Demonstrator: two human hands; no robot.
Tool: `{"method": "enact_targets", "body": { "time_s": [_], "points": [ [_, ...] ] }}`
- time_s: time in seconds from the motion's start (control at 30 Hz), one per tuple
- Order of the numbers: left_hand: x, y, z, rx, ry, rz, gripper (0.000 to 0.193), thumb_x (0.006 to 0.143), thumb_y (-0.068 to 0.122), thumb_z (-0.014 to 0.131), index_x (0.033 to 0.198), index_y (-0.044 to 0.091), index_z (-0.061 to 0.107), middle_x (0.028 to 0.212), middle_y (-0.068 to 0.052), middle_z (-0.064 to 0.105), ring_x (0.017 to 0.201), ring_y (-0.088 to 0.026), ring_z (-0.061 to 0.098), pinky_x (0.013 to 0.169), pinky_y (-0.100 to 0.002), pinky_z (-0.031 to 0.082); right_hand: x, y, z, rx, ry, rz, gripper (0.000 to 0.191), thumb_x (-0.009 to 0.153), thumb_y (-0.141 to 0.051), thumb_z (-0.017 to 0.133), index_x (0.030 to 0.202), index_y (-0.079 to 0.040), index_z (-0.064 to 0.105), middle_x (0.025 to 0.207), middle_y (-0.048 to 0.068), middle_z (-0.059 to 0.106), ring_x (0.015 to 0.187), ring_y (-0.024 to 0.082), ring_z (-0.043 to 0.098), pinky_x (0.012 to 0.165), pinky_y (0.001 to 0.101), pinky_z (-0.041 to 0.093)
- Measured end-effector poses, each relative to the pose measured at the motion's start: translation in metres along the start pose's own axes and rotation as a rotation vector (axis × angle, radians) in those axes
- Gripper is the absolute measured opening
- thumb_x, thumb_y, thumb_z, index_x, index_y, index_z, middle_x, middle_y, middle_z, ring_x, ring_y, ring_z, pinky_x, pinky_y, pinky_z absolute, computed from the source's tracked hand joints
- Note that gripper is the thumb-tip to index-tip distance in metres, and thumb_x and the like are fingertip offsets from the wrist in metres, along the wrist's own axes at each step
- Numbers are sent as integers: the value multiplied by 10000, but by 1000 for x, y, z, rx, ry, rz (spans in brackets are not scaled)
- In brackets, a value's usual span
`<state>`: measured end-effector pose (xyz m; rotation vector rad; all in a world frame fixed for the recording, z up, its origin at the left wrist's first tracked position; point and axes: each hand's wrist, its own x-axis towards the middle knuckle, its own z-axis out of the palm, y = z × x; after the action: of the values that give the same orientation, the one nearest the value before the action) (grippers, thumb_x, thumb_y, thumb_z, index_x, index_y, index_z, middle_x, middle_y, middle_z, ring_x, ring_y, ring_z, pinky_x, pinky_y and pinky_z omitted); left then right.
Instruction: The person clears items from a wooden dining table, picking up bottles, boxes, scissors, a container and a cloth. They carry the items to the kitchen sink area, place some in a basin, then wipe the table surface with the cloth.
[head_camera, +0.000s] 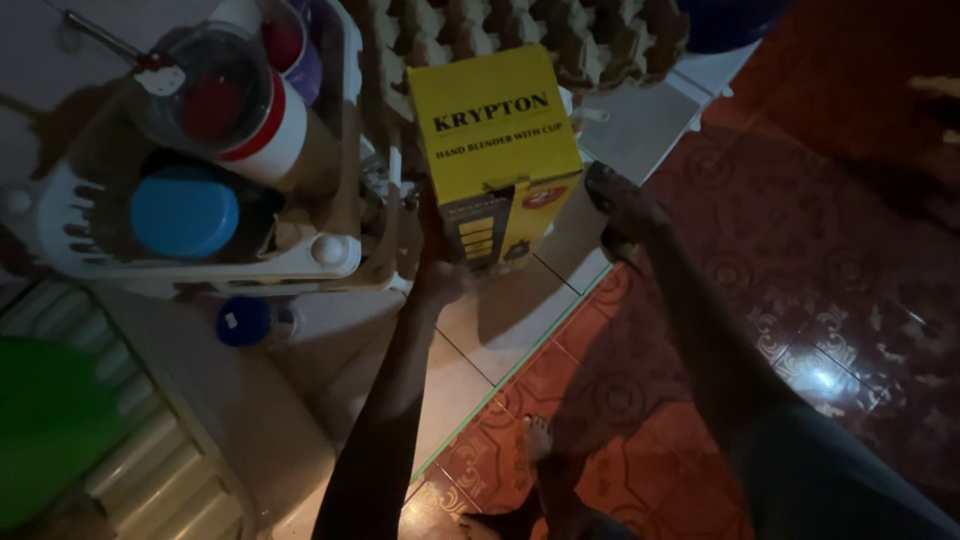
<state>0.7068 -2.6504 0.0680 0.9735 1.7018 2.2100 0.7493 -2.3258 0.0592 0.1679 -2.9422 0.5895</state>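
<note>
Both hands hold a yellow cardboard box (497, 150) that stands upright at the edge of a pale tiled table (500, 320). The left hand (437, 262) presses against the box's lower left side, its grip closed on that edge with the fingers partly hidden in shadow. The right hand (622, 205) sits at the box's lower right side, touching it; its grip looks wrapped around that corner, though the dim light hides the fingertips. Just behind the box lies a stack of grey pulp egg trays (520, 35). To the left of the box stands a white plastic rack (200, 255) that carries a container with a blue lid (184, 212) and a clear-lidded jar with a red band (235, 100). In front of the rack, left of the box, a small bottle with a blue cap (245, 320) lies on the table. Below and to the right of the box stretches a red patterned tile floor (800, 300), where a bare foot (538, 437) shows beside the table's edge.
</note>
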Motion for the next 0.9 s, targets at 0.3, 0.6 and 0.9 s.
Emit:
{"method": "enact_targets", "body": {
  "time_s": [0.3,0.6,0.9],
  "points": [
    [-24,11,0,408,154,158,1321,664,81,993,1658,129,125,1571,-122,371,1464,-287,435,1133,-480,491,-8,-6,6,-138,175,42,517,958,-155,612,1466,-101,537,1503,194,541,1415,445,495,1128,506,436],
    [-137,7,3,315,367,61,1234,737,95,956,1635,114,109,1589,-105,315,1434,-243,449,1061,-418,586,-79,-45,31,-144,80,-3,824,599,-134,799,1363,-62,497,1483,237,428,1383,492,411,1124,572,427],
    [-194,60,-55,725,841,-59,1102,748,127,918,1583,80,200,1517,-141,355,1344,-265,461,1030,-419,532,-137,-115,88,245,-99,55,895,635,-132,793,1491,-184,534,1418,164,554,1254,358,592,937,469,584]
  ]
}}
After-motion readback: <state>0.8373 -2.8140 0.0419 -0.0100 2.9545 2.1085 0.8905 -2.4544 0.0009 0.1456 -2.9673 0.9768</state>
